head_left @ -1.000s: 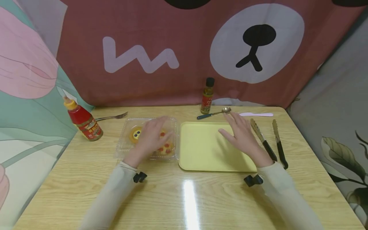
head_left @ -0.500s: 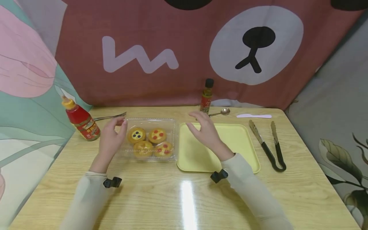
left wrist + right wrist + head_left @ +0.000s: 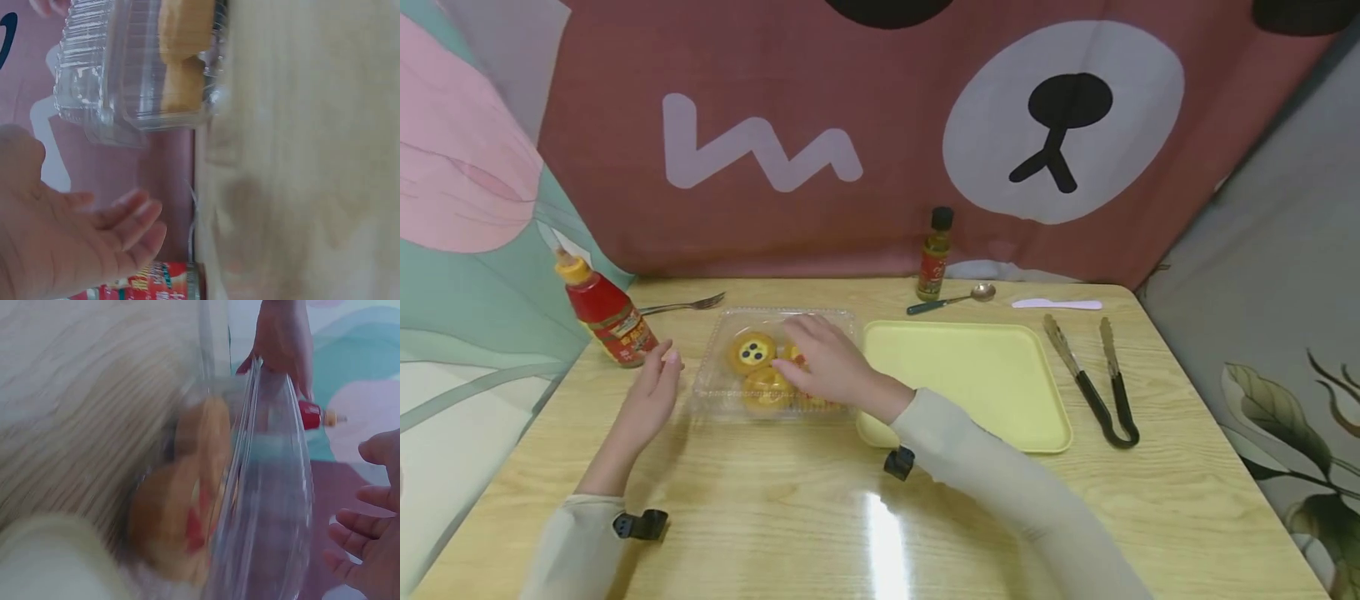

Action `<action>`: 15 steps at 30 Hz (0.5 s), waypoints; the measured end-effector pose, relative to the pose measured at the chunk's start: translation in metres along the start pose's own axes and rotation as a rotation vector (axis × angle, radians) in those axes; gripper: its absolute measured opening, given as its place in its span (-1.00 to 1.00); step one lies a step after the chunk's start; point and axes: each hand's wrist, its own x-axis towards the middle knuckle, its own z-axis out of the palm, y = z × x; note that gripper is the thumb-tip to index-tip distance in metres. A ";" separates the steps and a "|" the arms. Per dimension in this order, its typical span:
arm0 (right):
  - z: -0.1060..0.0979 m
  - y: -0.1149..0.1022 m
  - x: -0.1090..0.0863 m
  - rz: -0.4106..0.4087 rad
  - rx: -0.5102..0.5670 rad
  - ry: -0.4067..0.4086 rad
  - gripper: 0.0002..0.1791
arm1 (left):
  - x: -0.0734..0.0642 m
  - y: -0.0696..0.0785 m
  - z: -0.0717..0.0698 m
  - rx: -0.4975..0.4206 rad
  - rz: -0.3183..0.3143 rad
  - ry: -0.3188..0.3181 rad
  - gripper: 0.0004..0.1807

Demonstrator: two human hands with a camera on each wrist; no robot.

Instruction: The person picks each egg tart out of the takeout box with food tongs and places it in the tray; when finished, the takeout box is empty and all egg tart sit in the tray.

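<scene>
A clear plastic clamshell box [image 3: 711, 383] stands on the table, its lid down. Several small egg-tart-like pastries [image 3: 752, 353] sit inside it, one dotted dark blue and others red. My right hand [image 3: 831, 364] hovers over the box, hiding part of its right side; in the right wrist view its fingers spread apart above the lid. On the left, my left hand [image 3: 647, 402] is beside a red squeeze sauce bottle [image 3: 617, 325] with a yellow cap. Its fingers look relaxed in the left wrist view, near the bottle's label; whether they touch it I cannot tell.
Right of the box lies a yellow tray [image 3: 955, 367]. Black-handled tongs [image 3: 1097, 392] are at its right. Along the back are a fork [image 3: 688, 305], a small sauce bottle [image 3: 934, 258], a spoon [image 3: 951, 302] and a pale plastic knife [image 3: 1056, 305].
My left hand has moved from over the box leftward to the red bottle. My right hand has swept left from above the tray to over the box.
</scene>
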 end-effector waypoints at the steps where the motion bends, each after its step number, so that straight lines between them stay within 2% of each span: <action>1: 0.003 -0.004 0.003 -0.008 -0.013 -0.016 -0.43 | -0.001 -0.003 0.000 0.000 -0.002 -0.027 -0.28; 4: 0.012 -0.014 0.012 -0.029 -0.051 -0.058 -0.41 | -0.004 -0.009 0.000 -0.011 0.010 -0.073 -0.30; 7: 0.021 -0.023 0.020 -0.049 -0.103 -0.098 -0.40 | -0.002 -0.012 0.002 -0.034 0.029 -0.075 -0.31; 11: 0.035 -0.037 0.029 -0.066 -0.165 -0.159 -0.38 | 0.001 -0.015 0.004 -0.109 0.050 -0.096 -0.31; 15: 0.049 -0.050 0.034 -0.051 -0.218 -0.197 -0.33 | 0.002 -0.018 0.005 -0.184 0.037 -0.139 -0.29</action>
